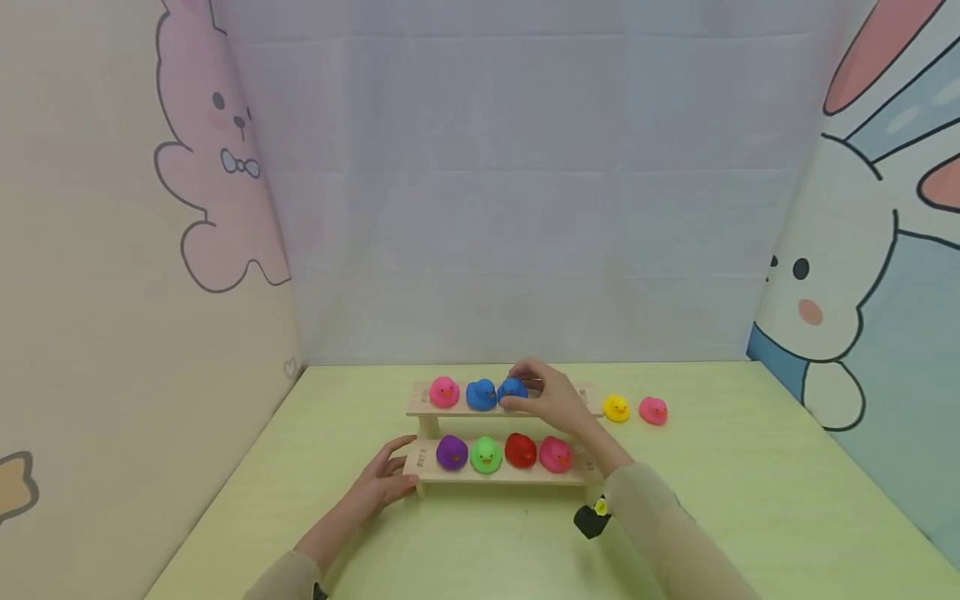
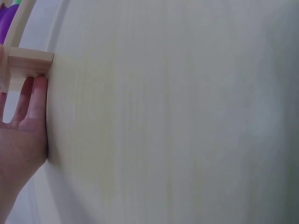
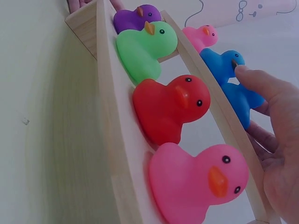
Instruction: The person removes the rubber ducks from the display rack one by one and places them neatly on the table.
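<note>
A two-tier wooden rack [image 1: 495,476] stands on the table with rubber ducks on both levels. My right hand [image 1: 553,402] pinches a blue rubber duck [image 1: 512,388] on the upper tier, thumb in front. Beside it sit another blue duck [image 1: 481,395] and a pink duck [image 1: 444,392]. The lower tier carries a purple duck [image 1: 452,452], a green duck [image 3: 145,51], a red duck [image 3: 170,109] and a deep pink duck [image 3: 198,182]. At the lower tier's left end, my left hand [image 1: 382,481] holds the rack; its fingers touch the leg [image 2: 30,60] in the left wrist view.
A yellow duck [image 1: 616,407] and another pink duck [image 1: 653,410] rest on the table [image 1: 750,492] to the right of the rack. A white curtain [image 1: 525,208] hangs behind. Walls with cartoon animals stand at both sides.
</note>
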Motion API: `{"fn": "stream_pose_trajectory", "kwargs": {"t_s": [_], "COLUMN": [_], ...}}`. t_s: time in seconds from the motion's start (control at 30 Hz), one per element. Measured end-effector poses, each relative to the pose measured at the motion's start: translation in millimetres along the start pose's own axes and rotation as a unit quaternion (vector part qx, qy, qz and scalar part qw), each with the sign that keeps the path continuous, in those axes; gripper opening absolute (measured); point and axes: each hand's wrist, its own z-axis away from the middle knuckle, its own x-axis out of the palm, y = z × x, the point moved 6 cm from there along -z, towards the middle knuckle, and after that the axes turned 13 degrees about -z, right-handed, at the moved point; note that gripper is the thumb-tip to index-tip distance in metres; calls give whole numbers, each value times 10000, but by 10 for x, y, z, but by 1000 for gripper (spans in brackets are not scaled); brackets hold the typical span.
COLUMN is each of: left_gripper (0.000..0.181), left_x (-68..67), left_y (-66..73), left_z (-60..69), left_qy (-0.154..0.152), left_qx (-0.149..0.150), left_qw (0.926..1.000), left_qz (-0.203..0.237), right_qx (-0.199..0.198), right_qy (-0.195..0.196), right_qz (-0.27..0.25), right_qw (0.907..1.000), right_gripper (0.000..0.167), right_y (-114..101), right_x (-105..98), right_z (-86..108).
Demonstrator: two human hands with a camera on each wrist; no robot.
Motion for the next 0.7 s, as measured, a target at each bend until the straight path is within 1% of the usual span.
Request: {"fn": "stream_pose_trajectory", "kwargs": {"t_s": [0.1, 0.17, 0.27, 0.43, 0.7], "left_gripper": [71, 71, 70, 69, 72], "left_x": [-2, -2, 3, 12, 19], "left_y": [9, 17, 23, 11, 12], "left_z": [10, 13, 8, -8, 26], "left_qy": [31, 37, 66, 106, 20], "left_qx": [-35, -31, -39, -129, -68], "left_qw": [10000, 10000, 9999, 9997, 9998], "left_qz": [-33, -79, -146, -160, -207], "right_qx": [-33, -20, 16, 172, 189], "right_qy": [-58, -144, -234, -278, -318], "right_qz": [-56, -102, -153, -274, -303], "right_qw": [10000, 9998, 9996, 9991, 9989], "right_gripper": [39, 38, 40, 43, 38], "right_y": [-9, -124, -114, -98, -106], "right_x": [-6, 1, -27, -57, -45], "right_z": [4, 33, 26, 27, 43]}}
